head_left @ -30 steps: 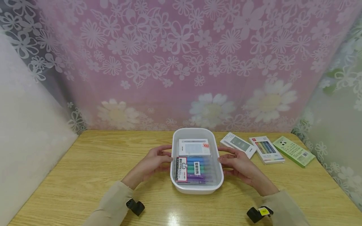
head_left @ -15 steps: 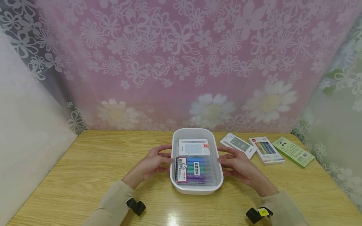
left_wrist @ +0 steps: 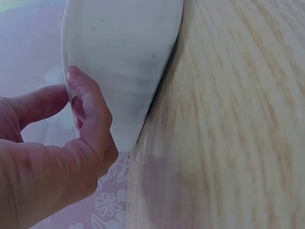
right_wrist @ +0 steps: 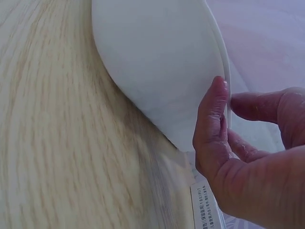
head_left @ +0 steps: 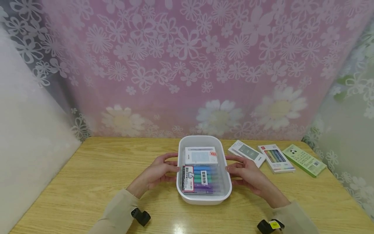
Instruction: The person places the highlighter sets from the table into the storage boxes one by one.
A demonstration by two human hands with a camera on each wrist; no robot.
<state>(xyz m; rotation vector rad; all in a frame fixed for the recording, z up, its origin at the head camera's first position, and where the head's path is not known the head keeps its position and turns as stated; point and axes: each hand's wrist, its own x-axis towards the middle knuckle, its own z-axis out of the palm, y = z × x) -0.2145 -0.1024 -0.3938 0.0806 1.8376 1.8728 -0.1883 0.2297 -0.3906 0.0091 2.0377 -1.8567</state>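
Note:
A white plastic storage bin stands on the wooden table, its long sides running away from me. My left hand pinches its left rim; in the left wrist view the thumb is at the rim and the fingers bend against the outer wall. On the opposite rim my right hand grips the same way, as the right wrist view shows. Inside lie a white box with a pale blue panel and red sticker, towards the back, and a clear pack of blue, green and purple pens in front. The fingers partly hide the bin's sides.
Right of the bin, a white box with a grey-green panel, a white box with a window of coloured sticks and a light green box lie on the table. A pink floral curtain hangs behind the table's back edge.
The head view has tilted up slightly, so everything sits a little lower in it. Both hands keep their hold on the bin, which stays in place on the table.

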